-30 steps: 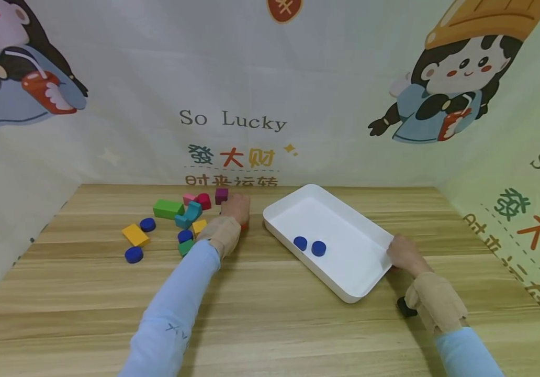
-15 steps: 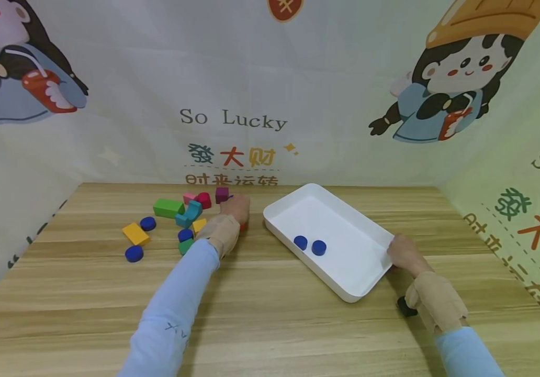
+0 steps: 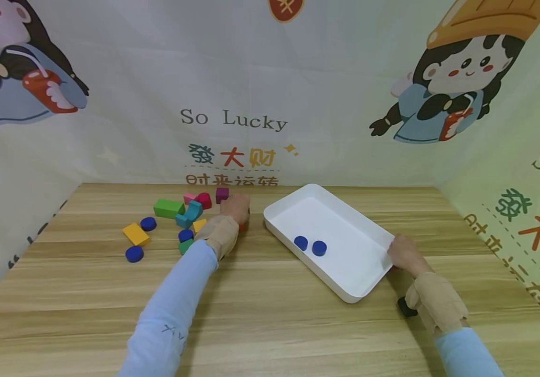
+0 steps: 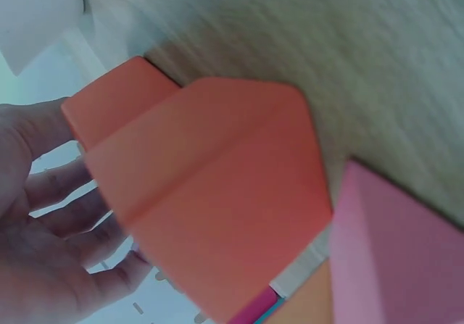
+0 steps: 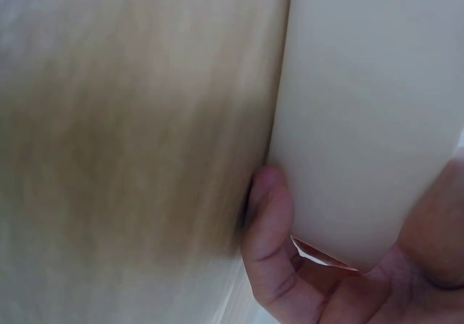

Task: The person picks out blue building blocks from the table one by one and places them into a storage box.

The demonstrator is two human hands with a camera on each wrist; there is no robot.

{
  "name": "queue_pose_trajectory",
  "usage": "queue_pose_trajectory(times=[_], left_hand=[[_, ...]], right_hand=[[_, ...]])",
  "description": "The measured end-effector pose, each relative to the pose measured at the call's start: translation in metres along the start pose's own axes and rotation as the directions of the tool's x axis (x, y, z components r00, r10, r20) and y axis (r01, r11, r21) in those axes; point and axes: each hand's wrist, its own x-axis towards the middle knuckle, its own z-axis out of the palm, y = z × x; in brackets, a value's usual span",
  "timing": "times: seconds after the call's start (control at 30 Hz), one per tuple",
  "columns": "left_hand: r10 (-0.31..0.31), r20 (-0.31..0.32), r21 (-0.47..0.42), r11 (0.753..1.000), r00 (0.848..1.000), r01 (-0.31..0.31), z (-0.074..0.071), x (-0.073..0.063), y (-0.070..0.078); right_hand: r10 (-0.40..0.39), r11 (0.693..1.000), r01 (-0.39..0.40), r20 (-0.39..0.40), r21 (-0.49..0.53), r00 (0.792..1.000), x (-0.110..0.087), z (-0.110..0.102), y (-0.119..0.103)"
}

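Note:
In the head view my left hand (image 3: 235,208) is low among colored blocks at the back of the table, beside a purple cube (image 3: 222,195). The left wrist view shows its fingers (image 4: 54,186) bent beside orange-red blocks (image 4: 217,172); their tips are partly hidden, so what they hold cannot be made out. A pink block (image 4: 391,251) lies near. My right hand (image 3: 406,254) grips the right end of a white tray (image 3: 345,290), fingers curled at its wall in the right wrist view. Two blue discs (image 3: 319,248) lie inside the tray.
Left of my left hand are a green block (image 3: 168,208), a teal curved block (image 3: 190,214), yellow blocks (image 3: 136,234), a red block (image 3: 204,200) and loose blue discs (image 3: 134,254). A printed cloth (image 3: 326,131) stands behind the wooden table (image 3: 270,335).
My left hand shifts only slightly among the blocks; a bit of blue beside its fingers half a second ago is now barely visible. The tray and right hand keep their place.

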Motion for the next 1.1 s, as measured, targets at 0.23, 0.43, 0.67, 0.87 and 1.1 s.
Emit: queue_pose_trajectory(times=[0.23, 0.43, 0.67, 0.87, 1.1], left_hand=[[0.027, -0.091, -0.067, 0.997, 0.996, -0.034, 0.0, 0.002, -0.001], [0.078, -0.163, -0.165, 0.981, 0.983, -0.106, -0.003, 0.004, 0.002], [0.135, -0.215, -0.236, 0.954, 0.967, -0.185, -0.009, 0.003, 0.01], [0.183, -0.268, -0.264, 0.93, 0.946, -0.255, -0.014, -0.001, 0.018], [0.21, -0.291, -0.234, 0.93, 0.933, -0.282, -0.02, -0.009, 0.032]], right_hand=[[-0.041, 0.999, 0.039, -0.034, -0.036, 0.999, 0.001, 0.006, 0.002], [-0.03, 0.999, 0.029, -0.038, -0.024, 0.999, 0.002, 0.008, 0.003], [-0.033, 0.999, 0.032, -0.029, -0.042, 0.999, 0.003, 0.005, 0.002], [-0.05, 0.997, 0.048, -0.046, -0.053, 0.998, 0.005, 0.011, 0.003], [-0.043, 0.998, 0.041, -0.05, -0.043, 0.998, 0.004, 0.012, 0.004]])
